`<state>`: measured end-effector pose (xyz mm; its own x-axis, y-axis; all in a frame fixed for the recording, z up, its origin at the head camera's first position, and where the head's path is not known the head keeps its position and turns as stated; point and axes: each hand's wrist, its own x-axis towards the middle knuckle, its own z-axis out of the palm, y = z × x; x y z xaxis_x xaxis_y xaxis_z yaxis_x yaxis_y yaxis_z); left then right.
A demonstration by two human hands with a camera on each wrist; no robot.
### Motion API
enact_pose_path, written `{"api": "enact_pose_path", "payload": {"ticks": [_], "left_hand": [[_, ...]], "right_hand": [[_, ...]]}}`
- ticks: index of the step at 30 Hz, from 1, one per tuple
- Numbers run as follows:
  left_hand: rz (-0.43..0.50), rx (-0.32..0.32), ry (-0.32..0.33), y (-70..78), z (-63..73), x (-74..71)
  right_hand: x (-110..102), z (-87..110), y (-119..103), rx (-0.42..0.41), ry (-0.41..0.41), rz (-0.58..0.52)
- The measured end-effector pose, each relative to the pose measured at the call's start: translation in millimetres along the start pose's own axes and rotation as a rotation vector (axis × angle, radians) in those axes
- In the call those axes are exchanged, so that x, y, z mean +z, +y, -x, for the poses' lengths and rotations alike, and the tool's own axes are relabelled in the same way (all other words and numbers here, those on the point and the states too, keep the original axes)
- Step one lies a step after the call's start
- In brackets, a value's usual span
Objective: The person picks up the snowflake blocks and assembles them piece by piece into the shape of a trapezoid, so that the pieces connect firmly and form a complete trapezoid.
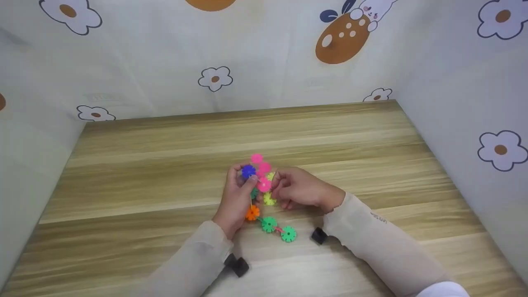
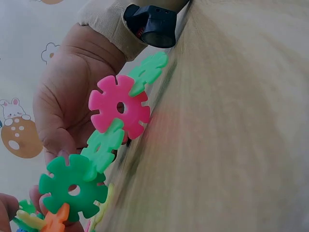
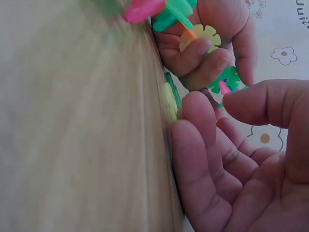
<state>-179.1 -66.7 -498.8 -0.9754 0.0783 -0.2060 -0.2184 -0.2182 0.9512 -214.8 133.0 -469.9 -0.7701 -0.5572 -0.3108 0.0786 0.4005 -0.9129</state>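
Observation:
My left hand [image 1: 236, 200] grips a linked chain of notched plastic flower discs between thumb and fingers. A blue disc [image 1: 248, 171] and several pink discs [image 1: 264, 184] show by its thumb. From its lower side trail an orange disc [image 1: 252, 213] and a green disc [image 1: 288, 234]. In the left wrist view, a pink disc [image 2: 120, 106] joins green ones below the palm. Close to a yellow disc [image 1: 269, 199] is my right hand [image 1: 307, 189]. Its fingers bend loosely in the right wrist view, the thumb apart from them, with nothing visibly pinched.
Both hands work above a wood-grain table [image 1: 144, 173]. A pale wall covering [image 1: 156, 53] with printed flowers rises behind it and along the sides. Black wrist mounts [image 1: 319, 236] hang under both sleeves.

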Motion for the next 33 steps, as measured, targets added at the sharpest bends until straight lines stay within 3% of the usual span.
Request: {"api": "enact_pose_path", "payload": {"ticks": [6,14,23,27,33], "left_hand": [[0.009,0.003,0.002,-3.8,1.7,2.2],[0.009,-0.003,0.004,-7.6,5.1,5.0],[0.004,0.006,-0.001,-11.9,6.7,9.7],[0.006,0.007,-0.004,-10.9,6.9,10.6],[-0.007,-0.006,-0.005,-9.8,6.6,10.5]], "right_hand": [[-7,3.0,3,-0.017,0.008,0.069],[-4,9.1,4,0.006,-0.012,0.312],[-4,15.5,4,0.026,-0.009,0.425],[-6,13.7,7,-0.014,-0.018,0.380],[-10,7.4,16,-0.018,-0.055,0.071]]}}
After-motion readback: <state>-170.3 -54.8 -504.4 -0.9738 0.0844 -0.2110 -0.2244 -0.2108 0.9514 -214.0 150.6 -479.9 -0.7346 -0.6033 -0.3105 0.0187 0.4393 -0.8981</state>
